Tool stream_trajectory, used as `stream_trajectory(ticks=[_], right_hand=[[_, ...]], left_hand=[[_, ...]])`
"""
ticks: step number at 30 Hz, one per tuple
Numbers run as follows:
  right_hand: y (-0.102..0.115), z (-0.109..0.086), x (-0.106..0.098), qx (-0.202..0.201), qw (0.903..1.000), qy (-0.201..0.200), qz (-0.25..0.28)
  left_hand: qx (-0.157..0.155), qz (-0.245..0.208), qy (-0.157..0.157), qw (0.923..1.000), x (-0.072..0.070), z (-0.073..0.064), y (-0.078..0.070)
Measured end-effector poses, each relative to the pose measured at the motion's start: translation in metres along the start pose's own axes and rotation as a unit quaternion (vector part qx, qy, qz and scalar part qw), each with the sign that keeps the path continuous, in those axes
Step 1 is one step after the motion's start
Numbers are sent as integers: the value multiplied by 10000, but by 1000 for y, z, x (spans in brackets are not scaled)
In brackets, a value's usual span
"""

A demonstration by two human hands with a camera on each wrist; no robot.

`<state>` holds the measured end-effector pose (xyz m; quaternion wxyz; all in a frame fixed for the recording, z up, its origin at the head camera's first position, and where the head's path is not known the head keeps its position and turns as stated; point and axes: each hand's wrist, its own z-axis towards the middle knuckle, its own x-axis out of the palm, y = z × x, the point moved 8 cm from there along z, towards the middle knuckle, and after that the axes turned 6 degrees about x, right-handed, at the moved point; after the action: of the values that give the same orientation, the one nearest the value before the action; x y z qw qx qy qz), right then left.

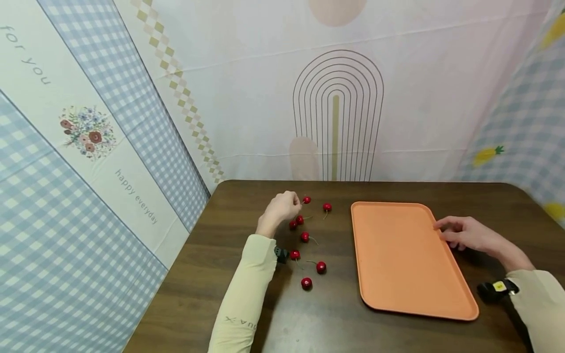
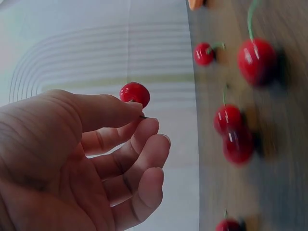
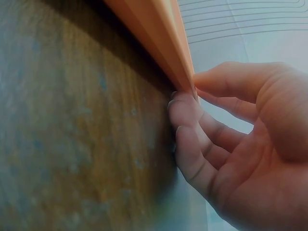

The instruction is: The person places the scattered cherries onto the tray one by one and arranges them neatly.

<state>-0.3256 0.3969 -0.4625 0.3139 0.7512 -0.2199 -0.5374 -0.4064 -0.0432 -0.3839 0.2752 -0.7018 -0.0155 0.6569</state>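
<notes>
My left hand (image 1: pixel 281 208) pinches a red cherry (image 2: pixel 135 94) between thumb and fingertips, by its stem; the fruit sticks out past the thumb. In the head view this cherry (image 1: pixel 306 200) shows just right of the fingertips. Several more cherries with green stems lie on the table near that hand, among them one cherry (image 1: pixel 327 208) to its right and a touching pair, the nearer cherry (image 2: pixel 238 145) of which shows large in the left wrist view. At the right, my right hand (image 1: pixel 470 234) grips the right rim of a flat orange tray (image 1: pixel 397 260), thumb above and fingers below.
Beneath everything is a dark brown wooden table (image 1: pixel 198 274). A pale printed cloth (image 1: pixel 256 98) hangs behind its far edge, and a blue checked cloth (image 1: pixel 110 211) hangs at the left. Black wrist cameras, one a right wrist camera (image 1: pixel 492 291), are strapped at both sleeves.
</notes>
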Motion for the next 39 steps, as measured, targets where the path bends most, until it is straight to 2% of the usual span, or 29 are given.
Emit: stream_trajectory(ticks=[3,11,24,34,39], right_hand=[[0,1,0,12,10000,-26,-46],[-1,0,0,44,10000,9,9],[-2,1,-2,11,10000,-56,-49],[-1,2,0,-101,9999,18,20],[-2,2,-2,-42,10000,-19,-9]], left_hand=[[87,87,-17,9999,3,4,-15],[301,-87,137,9994,19,11,-49],[899,-145,188,9957,44,22,-103],[987,-421,487,9930,77,30,-138],[923,-406,498,9937,88,35,-153]])
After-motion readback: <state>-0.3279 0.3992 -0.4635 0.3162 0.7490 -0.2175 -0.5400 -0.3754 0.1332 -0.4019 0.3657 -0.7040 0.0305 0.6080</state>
